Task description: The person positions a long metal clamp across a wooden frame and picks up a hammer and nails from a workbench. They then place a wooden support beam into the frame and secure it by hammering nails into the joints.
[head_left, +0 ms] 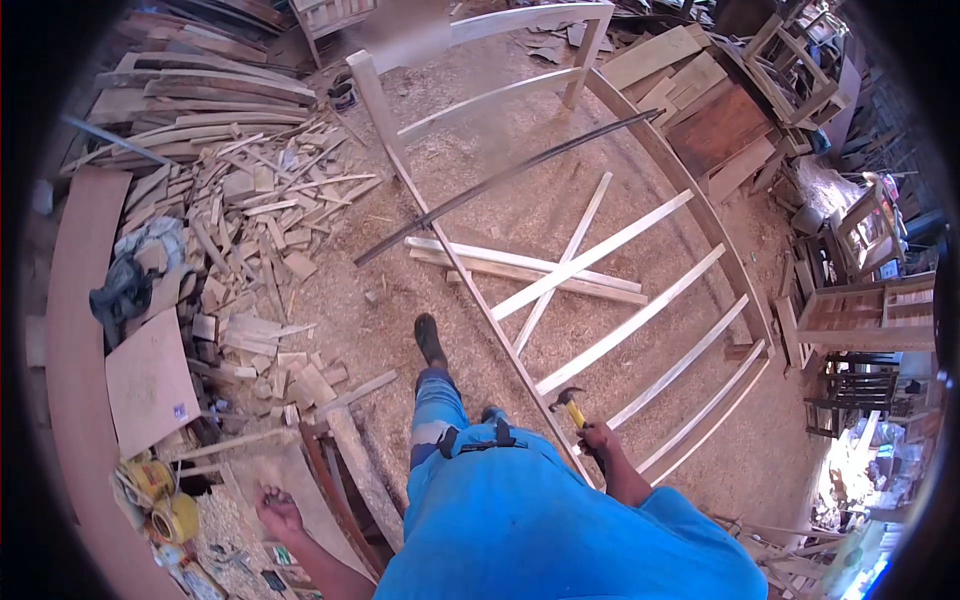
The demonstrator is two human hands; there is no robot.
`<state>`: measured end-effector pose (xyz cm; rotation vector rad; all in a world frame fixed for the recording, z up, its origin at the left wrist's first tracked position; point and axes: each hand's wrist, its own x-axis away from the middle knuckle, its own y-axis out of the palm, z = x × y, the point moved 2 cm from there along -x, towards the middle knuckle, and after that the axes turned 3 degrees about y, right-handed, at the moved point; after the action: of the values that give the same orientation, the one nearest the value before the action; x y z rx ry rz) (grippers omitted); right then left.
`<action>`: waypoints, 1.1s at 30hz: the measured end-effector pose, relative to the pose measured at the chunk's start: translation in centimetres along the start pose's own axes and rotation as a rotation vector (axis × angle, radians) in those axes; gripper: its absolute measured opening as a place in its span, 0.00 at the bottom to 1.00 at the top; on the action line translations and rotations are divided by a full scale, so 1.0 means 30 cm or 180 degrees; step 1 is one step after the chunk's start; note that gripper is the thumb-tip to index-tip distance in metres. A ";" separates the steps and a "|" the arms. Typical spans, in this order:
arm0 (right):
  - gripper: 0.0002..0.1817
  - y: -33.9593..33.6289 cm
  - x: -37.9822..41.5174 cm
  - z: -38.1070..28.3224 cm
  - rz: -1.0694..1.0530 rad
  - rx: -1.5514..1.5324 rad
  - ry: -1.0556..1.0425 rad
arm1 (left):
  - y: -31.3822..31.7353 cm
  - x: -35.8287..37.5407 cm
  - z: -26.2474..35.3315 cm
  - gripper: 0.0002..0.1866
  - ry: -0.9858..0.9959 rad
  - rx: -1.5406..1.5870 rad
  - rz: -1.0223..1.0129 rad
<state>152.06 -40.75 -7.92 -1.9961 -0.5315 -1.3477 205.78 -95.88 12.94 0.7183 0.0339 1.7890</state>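
My right hand (600,442) is closed around the handle of a hammer (573,408). Its yellow grip shows, and the dark head hangs by the near side rail (490,318) of a wooden bed frame. Several pale slats (620,330) span that frame between its two rails. A long dark bar (500,184) lies across it farther up. Out to the left, over a cluttered bench (300,475), my left hand (280,512) has its fingers curled; something small and dark may be in them, too small to name.
Loose strips (540,270) lie crossed on the sawdust floor inside the frame. A heap of offcuts (255,200) and stacked boards (210,90) fill the left. Yellow containers (175,517) stand by the bench. Boards (720,130) and wooden furniture (870,315) line the right side.
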 end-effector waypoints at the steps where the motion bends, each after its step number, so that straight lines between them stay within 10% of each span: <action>1: 0.11 0.005 -0.025 0.011 -0.0028 -0.0155 0.0126 | 0.103 -0.080 -0.029 0.10 -0.0146 0.0088 -0.0075; 7: 0.08 0.105 -0.156 0.122 0.0570 -0.0726 0.0342 | 0.705 -0.552 -0.219 0.19 -0.0766 0.0015 0.0247; 10: 0.06 0.203 0.055 -0.030 -0.0103 -0.2852 0.0699 | 0.897 -0.883 -0.276 0.26 -0.1326 -0.0083 0.0221; 13: 0.06 0.303 0.058 -0.207 0.0583 -0.2314 0.1056 | 1.238 -1.015 -0.209 0.24 -0.1259 -0.0321 -0.0023; 28: 0.08 0.423 -0.395 -1.015 -0.0245 -0.1581 0.0621 | 2.955 -1.071 -0.252 0.29 -0.1129 -0.1896 -0.2120; 33: 0.08 0.307 -0.506 -1.311 -0.0720 -0.2717 0.0605 | 3.426 -1.055 -0.380 0.14 -0.0670 -0.2314 -0.2129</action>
<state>126.54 -74.84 -14.85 -2.4552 -0.0760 -2.1293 116.99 -155.84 27.58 0.2981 -0.4469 0.9656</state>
